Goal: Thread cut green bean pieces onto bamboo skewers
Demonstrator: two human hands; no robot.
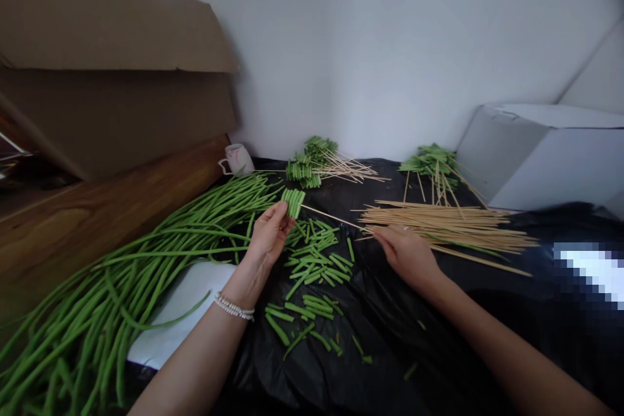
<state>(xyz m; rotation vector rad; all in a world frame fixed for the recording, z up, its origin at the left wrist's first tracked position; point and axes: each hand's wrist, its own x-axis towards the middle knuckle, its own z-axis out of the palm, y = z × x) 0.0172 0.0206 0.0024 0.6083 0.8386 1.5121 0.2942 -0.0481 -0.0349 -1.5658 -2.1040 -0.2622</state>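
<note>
On crinkled black plastic, left hand pinches stubby threaded bean pieces, right hand the thin skewer.

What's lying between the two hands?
Head view: cut bean pieces on the black sheet lie between left hand and right hand, with a thin skewer spanning above them.

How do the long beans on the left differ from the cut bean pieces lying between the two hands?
The long beans are whole, thin and curved; the cut bean pieces are short and straight. The long beans lie in a big heap, partly over a white board; the cut bean pieces lie scattered on the black sheet. Both are green.
</note>
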